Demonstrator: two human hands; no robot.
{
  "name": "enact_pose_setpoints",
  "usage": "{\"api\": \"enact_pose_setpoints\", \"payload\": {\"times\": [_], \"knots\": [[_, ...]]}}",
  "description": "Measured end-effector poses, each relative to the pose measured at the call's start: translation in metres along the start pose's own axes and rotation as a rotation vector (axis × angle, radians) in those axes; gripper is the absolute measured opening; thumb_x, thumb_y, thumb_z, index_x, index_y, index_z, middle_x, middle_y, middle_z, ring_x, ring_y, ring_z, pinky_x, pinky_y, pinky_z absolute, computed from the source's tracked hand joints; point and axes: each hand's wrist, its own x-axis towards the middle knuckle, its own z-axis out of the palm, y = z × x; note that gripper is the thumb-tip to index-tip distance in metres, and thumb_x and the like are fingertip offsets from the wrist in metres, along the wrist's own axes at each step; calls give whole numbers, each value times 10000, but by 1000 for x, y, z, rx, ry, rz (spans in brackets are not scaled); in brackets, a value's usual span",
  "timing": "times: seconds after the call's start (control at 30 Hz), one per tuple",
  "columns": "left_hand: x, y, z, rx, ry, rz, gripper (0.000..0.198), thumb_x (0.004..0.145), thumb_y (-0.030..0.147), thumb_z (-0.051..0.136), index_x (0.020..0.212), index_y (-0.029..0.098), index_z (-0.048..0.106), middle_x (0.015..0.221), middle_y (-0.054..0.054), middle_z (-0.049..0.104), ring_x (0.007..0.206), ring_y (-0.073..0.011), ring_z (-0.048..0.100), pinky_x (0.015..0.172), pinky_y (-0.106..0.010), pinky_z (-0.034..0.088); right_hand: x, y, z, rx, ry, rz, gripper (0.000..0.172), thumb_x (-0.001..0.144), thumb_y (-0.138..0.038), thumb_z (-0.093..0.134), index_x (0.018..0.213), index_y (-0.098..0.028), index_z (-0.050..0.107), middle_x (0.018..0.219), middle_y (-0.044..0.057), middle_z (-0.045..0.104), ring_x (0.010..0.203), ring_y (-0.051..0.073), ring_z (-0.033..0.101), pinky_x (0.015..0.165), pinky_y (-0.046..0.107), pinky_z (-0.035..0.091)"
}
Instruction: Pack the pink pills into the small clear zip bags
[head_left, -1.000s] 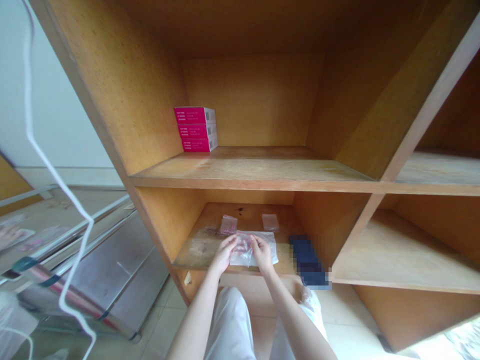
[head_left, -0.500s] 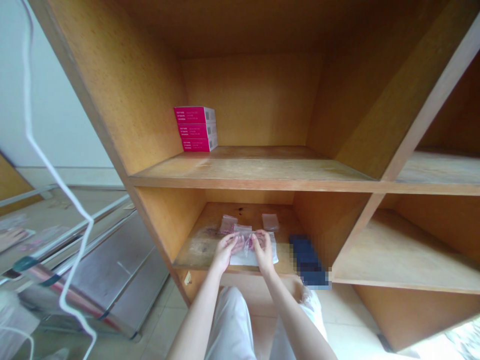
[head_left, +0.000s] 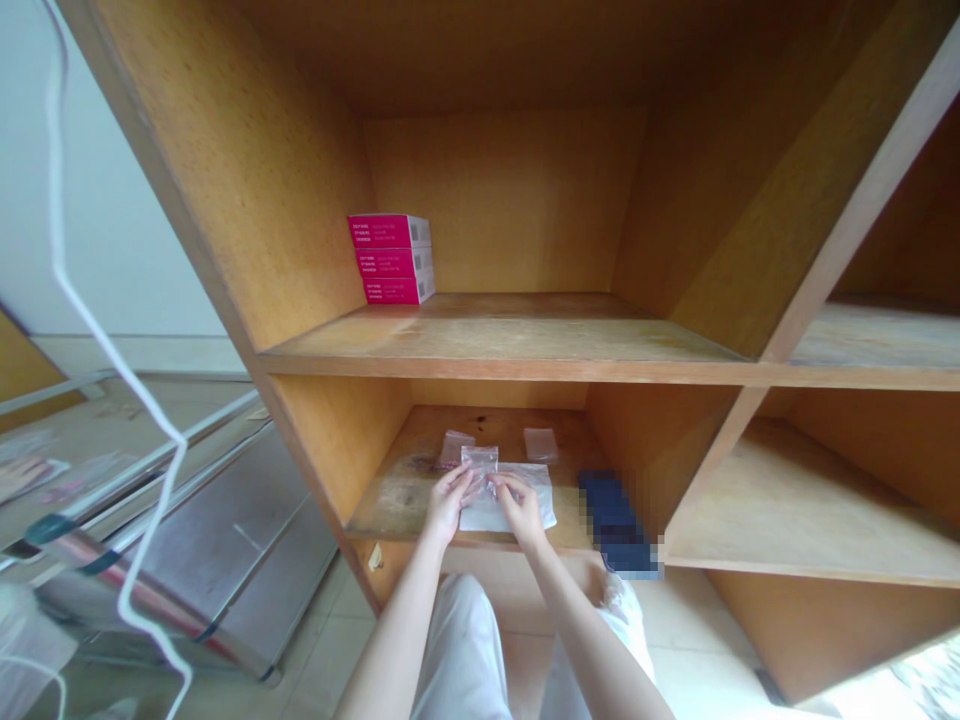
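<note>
The small clear plastic bag (head_left: 480, 468) stood slightly raised between the two hands, just above a flat, whitish plastic sheet (head_left: 521, 512) lying on the lower shelf (head_left: 397, 500) of a wooden cabinet. Something pinkish showed through the plastic, low in the bag, but it was too small and crumpled to tell what it was. The bag looked thin and creased, and its top edge was roughly square.

The left hand (head_left: 448, 503) was at the bag's left side and the right hand (head_left: 521, 510) at its lower right. The fingers (head_left: 501, 484) of both hands were bunched and pinching the plastic between their tips.

Behind the sheet, two more small clear bags lay flat on the same shelf and well apart from each other. The left bag (head_left: 457, 448) held something pink, and the right bag (head_left: 541, 443) looked pale pink. A pixelated dark blue object (head_left: 619, 525) sat at the shelf's front right edge, just beside the sheet. On the upper shelf (head_left: 510, 330), three pink boxes (head_left: 391, 258) were stacked in a neat pile against the left wall.
</note>
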Motion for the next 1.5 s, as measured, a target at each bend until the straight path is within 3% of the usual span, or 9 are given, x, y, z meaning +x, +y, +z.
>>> {"api": "enact_pose_setpoints", "payload": {"times": [0.17, 0.47, 0.8, 1.03, 1.17, 1.27, 1.5], "knots": [[1, 1, -1, -12, -37, 9, 437, 662, 215, 674, 1071, 156, 531, 982, -102, 654, 861, -186, 635, 766, -308, 508, 0, 3, -1, 3, 26, 16, 251, 796, -341, 479, 881, -215, 679, 918, 73, 652, 901, 211, 567, 837, 364, 423], [2, -1, -5, 2, -39, 30, 310, 677, 238, 656, 950, 128, 561, 1001, -138, 645, 927, -214, 611, 800, -333, 488, 1, 16, 0, -3, 102, 52, 268, 770, -342, 522, 962, -206, 651, 1013, 83, 624, 974, 216, 542, 869, 365, 405], [0, 1, -3, 15, -44, 46, 462, 695, 255, 622, 1125, 145, 495, 891, -113, 673, 823, -201, 642, 766, -331, 492, 0, 13, -1, 16, 98, 55, 252, 773, -323, 516, 941, -198, 655, 1004, 87, 627, 962, 212, 552, 865, 363, 406], [1, 4, -4, -84, -43, 65, 363, 722, 240, 574, 1068, 150, 512, 852, -78, 667, 804, -181, 642, 799, -347, 476, 5, 19, -2, 220, 221, 215, 306, 728, -366, 550, 958, -188, 645, 1029, 88, 637, 992, 227, 564, 873, 376, 410], [3, 4, -8, -142, -61, 54, 277, 728, 210, 556, 988, 118, 533, 858, -101, 668, 811, -191, 640, 821, -362, 463, 24, 18, -14, 331, 280, 223, 327, 722, -367, 547, 973, -172, 624, 1043, 96, 631, 1007, 223, 559, 893, 381, 391], [4, 3, -10, -172, -67, 49, 259, 730, 187, 546, 979, 117, 534, 853, -98, 669, 790, -182, 640, 800, -348, 471, 50, 23, -31, 226, 334, 179, 258, 705, -358, 559, 849, -160, 640, 991, 88, 646, 968, 209, 568, 894, 364, 380], [6, 2, -12, -187, -70, 34, 230, 725, 165, 544, 951, 122, 544, 827, -85, 673, 758, -168, 641, 780, -331, 478, 101, 69, -70, -39, 387, 186, 128, 615, -270, 600, 704, -178, 590, 729, 43, 649, 729, 187, 598, 719, 326, 446]]}}
